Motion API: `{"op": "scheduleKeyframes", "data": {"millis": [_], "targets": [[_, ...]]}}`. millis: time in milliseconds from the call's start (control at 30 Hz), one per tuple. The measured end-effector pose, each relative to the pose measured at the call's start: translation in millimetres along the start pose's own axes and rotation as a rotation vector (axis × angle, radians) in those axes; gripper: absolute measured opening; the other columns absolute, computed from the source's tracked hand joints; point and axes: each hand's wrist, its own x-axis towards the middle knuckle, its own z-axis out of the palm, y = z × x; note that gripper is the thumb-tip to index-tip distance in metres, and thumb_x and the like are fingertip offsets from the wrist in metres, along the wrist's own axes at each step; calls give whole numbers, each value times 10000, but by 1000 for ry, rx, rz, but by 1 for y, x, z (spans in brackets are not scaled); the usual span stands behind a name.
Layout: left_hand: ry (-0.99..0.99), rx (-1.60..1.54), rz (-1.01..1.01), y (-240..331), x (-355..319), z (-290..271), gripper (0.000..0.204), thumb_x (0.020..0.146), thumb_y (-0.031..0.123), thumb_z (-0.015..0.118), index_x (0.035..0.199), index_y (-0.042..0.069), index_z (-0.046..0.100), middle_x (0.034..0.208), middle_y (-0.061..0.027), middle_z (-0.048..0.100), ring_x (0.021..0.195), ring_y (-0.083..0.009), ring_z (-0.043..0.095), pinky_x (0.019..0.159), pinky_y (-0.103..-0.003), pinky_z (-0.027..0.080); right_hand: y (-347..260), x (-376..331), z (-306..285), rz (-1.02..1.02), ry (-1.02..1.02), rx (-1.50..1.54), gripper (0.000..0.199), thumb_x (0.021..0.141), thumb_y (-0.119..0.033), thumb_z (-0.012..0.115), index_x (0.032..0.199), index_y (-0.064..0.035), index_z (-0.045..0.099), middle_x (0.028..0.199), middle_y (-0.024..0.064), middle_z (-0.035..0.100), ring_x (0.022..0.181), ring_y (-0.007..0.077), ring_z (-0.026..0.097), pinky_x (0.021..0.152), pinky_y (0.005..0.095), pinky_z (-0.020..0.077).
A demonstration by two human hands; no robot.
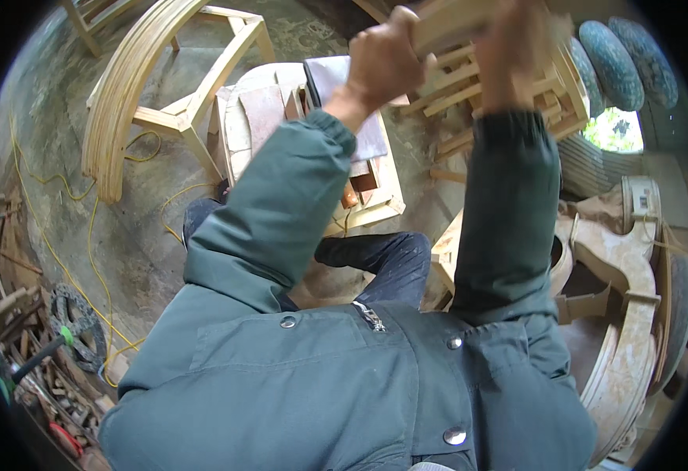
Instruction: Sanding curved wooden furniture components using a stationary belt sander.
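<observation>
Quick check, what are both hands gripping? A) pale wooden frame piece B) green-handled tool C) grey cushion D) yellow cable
A: the left hand and the blurred right hand both close on the pale wooden frame piece, raised above the green jacket sleeves.

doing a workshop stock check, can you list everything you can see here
wooden frame piece: 1, pale wood, held up at top centre
slatted wooden frame: 1, pale, below the hands
curved wooden frame: 1, pale, floor at upper left
flat board: 1, grey-brown, on a low wooden stand
cable: 1, yellow, trailing over the floor at left
round cushions: 2 or 3, blue-green, upper right
left hand: 1, gripping the frame piece
right hand: 1, blurred, on the same piece
</observation>
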Motion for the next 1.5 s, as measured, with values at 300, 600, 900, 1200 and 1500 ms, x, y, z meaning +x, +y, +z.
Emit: {"op": "scheduleKeyframes", "data": {"millis": [300, 600, 900, 1200, 1500], "targets": [[-2, -169, 373, 23, -65, -8, 205, 809, 142, 721, 950, 119, 573, 786, -66, 608, 751, -271, 669, 706, -432, 538, -66, -161, -139, 683, 73, 1061, 196, 1008, -87, 636, 1145, -132, 504, 1262, 210, 654, 1315, 392, 583, 1192, 583, 338], [-197, -111, 351, -12, -77, -26, 397, 705, 59, 844, 976, 147, 567, 919, -47, 615, 972, -279, 616, 1032, -439, 434, -113, -250, -100, 931, 150, 1148, 320, 1003, -62, 683, 1215, -195, 485, 1543, 175, 461, 1432, 309, 443, 1230, 469, 316], [-244, -118, 293, -2, -86, -36, 306, 727, 100, 779, 976, 103, 601, 979, -105, 641, 1043, -337, 637, 966, -470, 435, -113, -228, -130, 898, -4, 962, 350, 984, -50, 694, 1227, -160, 468, 1533, 260, 459, 1417, 338, 463, 1196, 463, 362], [-160, -160, -115, 51, -33, -13, 337, 775, 178, 736, 1021, 72, 531, 832, -196, 666, 798, -440, 678, 699, -572, 525, -32, -40, -140, 838, -159, 712, 242, 911, -208, 790, 1025, 0, 742, 987, 51, 727, 872, 102, 652, 785, 267, 500], [-166, -197, -316, 5, 35, -14, 381, 763, 213, 754, 1090, 52, 646, 975, -229, 752, 978, -407, 739, 863, -457, 587, -40, -170, 13, 785, -290, 524, 564, 908, -208, 762, 1383, 34, 578, 958, 168, 706, 838, 243, 702, 795, 358, 574]]}}
